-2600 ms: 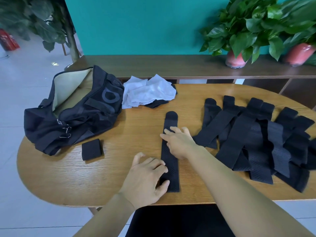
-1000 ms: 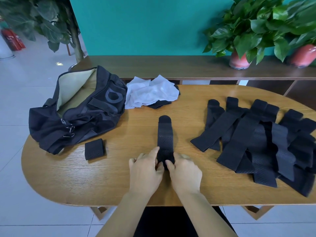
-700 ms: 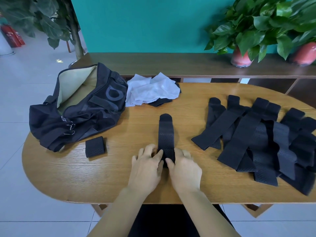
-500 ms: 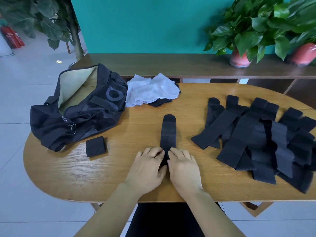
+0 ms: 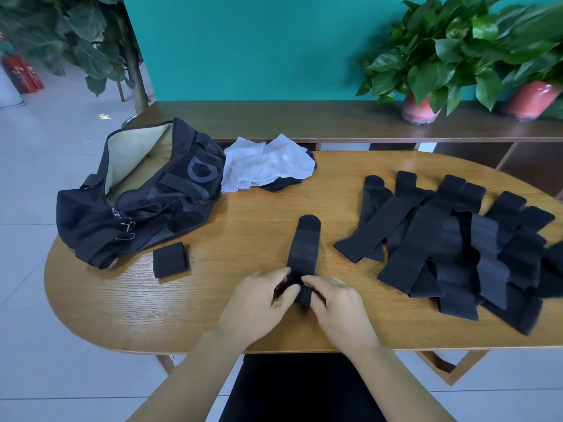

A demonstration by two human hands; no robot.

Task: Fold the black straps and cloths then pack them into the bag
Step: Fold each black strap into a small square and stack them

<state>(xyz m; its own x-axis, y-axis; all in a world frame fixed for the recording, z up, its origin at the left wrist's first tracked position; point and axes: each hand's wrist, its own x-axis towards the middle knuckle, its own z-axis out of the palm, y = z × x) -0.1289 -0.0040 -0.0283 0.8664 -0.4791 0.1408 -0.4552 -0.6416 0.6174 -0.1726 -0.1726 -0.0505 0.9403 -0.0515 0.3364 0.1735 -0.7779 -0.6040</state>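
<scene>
A black perforated strap (image 5: 304, 248) lies lengthwise on the wooden table (image 5: 243, 239), its near end rolled up. My left hand (image 5: 259, 303) and my right hand (image 5: 338, 303) pinch that rolled end from either side. A folded black strap (image 5: 169, 259) sits beside the open black bag (image 5: 143, 196) at the table's left. A pile of unfolded black straps (image 5: 451, 239) spreads over the right side. White and black cloths (image 5: 268, 162) lie crumpled behind, next to the bag.
A long dark wooden shelf (image 5: 304, 120) runs behind the table with two potted plants (image 5: 426, 65) at its right end. A large leafy plant (image 5: 76, 41) stands on the floor at the back left. The table's near edge is right below my wrists.
The strap lay flat at full length; my hands have folded its near end up and rolled it away from me, so it is shorter. Both hands now lift and pinch the roll.
</scene>
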